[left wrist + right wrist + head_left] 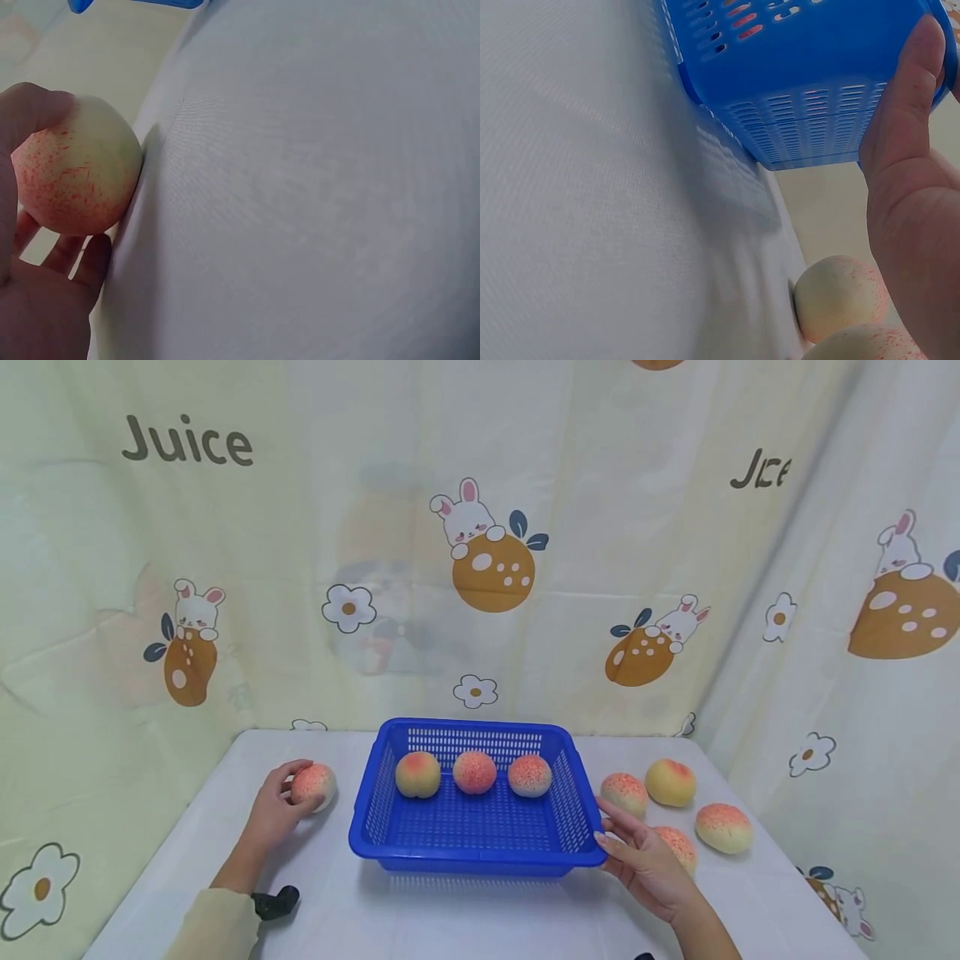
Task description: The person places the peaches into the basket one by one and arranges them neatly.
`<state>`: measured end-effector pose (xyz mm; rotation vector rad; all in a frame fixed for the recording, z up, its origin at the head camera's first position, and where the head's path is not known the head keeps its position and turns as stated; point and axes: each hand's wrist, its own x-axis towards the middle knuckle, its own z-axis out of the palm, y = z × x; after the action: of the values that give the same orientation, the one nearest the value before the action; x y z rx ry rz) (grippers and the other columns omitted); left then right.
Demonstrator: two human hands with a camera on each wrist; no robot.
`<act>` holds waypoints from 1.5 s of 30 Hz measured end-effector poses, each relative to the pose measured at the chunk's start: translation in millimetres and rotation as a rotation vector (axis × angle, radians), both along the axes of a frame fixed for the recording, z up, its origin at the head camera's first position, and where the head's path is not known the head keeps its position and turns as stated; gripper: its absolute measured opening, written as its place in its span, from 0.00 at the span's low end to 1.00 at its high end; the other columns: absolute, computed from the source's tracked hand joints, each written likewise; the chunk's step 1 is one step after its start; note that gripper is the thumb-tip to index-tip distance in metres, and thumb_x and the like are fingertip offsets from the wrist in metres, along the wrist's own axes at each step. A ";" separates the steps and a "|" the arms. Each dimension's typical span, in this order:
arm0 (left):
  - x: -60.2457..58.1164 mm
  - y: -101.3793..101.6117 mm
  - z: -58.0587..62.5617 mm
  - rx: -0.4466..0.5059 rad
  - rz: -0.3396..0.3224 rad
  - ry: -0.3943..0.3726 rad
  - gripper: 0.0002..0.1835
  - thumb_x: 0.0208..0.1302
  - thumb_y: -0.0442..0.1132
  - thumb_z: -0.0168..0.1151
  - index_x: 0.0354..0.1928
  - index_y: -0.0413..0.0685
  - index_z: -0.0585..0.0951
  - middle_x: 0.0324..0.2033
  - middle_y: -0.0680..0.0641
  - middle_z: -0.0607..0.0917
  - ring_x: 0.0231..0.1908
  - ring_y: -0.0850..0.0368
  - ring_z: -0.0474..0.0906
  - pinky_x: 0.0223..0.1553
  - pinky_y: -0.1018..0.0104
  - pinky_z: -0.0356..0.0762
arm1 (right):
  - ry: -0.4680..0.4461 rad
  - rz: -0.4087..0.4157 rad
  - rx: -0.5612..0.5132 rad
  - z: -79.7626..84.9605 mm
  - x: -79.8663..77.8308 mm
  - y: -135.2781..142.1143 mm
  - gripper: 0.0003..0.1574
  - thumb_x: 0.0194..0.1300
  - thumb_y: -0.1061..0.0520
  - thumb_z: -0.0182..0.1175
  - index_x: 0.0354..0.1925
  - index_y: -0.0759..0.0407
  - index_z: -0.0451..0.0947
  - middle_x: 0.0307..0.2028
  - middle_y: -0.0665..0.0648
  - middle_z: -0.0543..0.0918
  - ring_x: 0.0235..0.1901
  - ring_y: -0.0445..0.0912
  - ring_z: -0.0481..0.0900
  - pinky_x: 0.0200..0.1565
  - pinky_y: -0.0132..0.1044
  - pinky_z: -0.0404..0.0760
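My left hand grips a pale peach with red speckles at the left of the table. The left wrist view shows the thumb on one side of this peach and the fingers on the other, close over the white cloth. A blue plastic basket stands in the middle, with three peaches in a row toward its far side. My right hand holds the basket's right rim near the front corner. In the right wrist view its thumb lies against the basket's outer wall.
Right of the basket lie several more peaches, among them a yellow one and a pale one; the right hand partly covers a nearer one. A printed curtain hangs behind the white table.
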<state>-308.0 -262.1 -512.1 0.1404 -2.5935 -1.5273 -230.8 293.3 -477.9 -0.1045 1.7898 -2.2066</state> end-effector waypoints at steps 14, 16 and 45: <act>15.5 2.9 6.7 -0.034 -0.012 0.040 0.37 0.65 0.39 0.71 0.74 0.49 0.65 0.73 0.37 0.65 0.68 0.36 0.64 0.66 0.39 0.73 | 0.011 -0.002 -0.009 -1.3 0.6 0.6 0.43 0.77 0.59 0.56 0.82 0.53 0.49 0.51 0.49 0.76 0.49 0.42 0.85 0.55 0.38 0.85; 18.6 3.0 8.4 -0.038 -0.017 0.055 0.37 0.65 0.39 0.71 0.73 0.49 0.66 0.72 0.37 0.66 0.68 0.36 0.65 0.66 0.39 0.73 | 0.013 -0.001 -0.009 -0.8 0.5 0.8 0.43 0.77 0.59 0.56 0.82 0.53 0.49 0.51 0.49 0.76 0.49 0.42 0.85 0.55 0.38 0.85; 60.2 12.7 26.6 -0.047 -0.031 0.132 0.37 0.61 0.44 0.75 0.70 0.51 0.71 0.68 0.42 0.74 0.63 0.43 0.71 0.49 0.81 0.74 | 0.003 -0.001 0.007 1.3 1.1 0.1 0.45 0.77 0.59 0.57 0.82 0.52 0.47 0.54 0.51 0.77 0.51 0.43 0.85 0.56 0.38 0.85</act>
<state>-247.8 -249.4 -485.5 -0.0054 -2.5375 -1.4320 -229.7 293.4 -476.6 -0.1049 1.7995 -2.2016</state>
